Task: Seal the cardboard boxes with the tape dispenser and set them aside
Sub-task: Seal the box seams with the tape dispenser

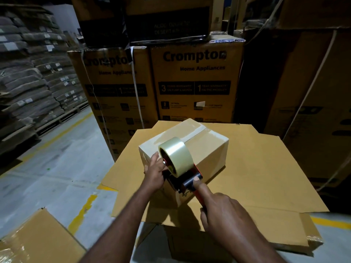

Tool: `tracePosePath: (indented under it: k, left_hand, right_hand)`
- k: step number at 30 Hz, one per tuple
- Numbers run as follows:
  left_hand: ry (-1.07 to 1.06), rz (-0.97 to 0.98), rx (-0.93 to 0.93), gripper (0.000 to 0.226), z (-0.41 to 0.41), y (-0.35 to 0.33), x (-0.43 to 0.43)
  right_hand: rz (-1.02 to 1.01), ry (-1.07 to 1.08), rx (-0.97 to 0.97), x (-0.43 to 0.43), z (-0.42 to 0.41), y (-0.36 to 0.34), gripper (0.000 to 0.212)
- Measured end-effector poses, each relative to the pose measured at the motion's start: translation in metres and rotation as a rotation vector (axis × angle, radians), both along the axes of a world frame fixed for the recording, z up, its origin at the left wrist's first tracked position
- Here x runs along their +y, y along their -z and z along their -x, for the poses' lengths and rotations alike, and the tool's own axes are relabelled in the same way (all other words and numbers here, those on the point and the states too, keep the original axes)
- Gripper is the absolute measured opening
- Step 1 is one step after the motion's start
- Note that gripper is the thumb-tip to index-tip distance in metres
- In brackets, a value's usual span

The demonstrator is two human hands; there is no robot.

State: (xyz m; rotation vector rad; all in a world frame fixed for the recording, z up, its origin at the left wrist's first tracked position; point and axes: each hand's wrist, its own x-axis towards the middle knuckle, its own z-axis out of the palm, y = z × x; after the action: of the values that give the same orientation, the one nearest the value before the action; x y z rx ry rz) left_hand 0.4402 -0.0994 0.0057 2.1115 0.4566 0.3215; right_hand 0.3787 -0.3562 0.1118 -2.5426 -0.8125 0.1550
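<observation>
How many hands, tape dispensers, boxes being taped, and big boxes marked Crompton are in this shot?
Hands: 2 (left hand, right hand)
Tape dispenser: 1
Box being taped: 1
Crompton boxes: 2
Total: 6

You are working a tape dispenser that is showing a red handle and frame with black parts, and its tape roll is glinting a clear, pale yellow-green. The cardboard box under it is showing plain light tan, with a glossy clear strip running along its top. You are facing a mustard-brown flat cardboard sheet, tall yellow-brown cartons carrying black lettering and black panels, grey stacked sacks wearing small white labels, and a grey floor showing yellow painted lines.
</observation>
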Motion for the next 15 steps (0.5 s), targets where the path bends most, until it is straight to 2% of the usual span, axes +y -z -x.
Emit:
tracePosePath:
  k: [1, 5, 7, 9, 13, 15]
  left_hand:
    - [0.034, -0.004, 0.012, 0.042, 0.001, -0.004, -0.001]
    - [0.146, -0.226, 0.123, 0.035, 0.003, -0.026, -0.002]
    - [0.190, -0.238, 0.164, 0.038, 0.008, -0.034, -0.002]
    - [0.206, -0.241, 0.204, 0.050, 0.009, -0.038, -0.004]
    - [0.257, -0.360, 0.289, 0.090, 0.004, -0.040, -0.002]
    - [0.277, -0.420, 0.327, 0.092, 0.001, -0.034, 0.003]
  right_hand:
    - [0.001, -0.004, -0.002, 0.000, 0.001, 0.001, 0.073]
    - [-0.020, -0.009, -0.012, -0.005, 0.000, 0.003, 0.072]
    - [-0.027, -0.017, -0.009, -0.010, 0.000, 0.006, 0.074]
    - [-0.024, -0.016, -0.010, -0.014, 0.002, 0.009, 0.075]
    - [0.006, -0.010, 0.017, -0.025, 0.007, 0.019, 0.079]
    - [0.000, 0.010, 0.044, -0.030, 0.009, 0.025, 0.079]
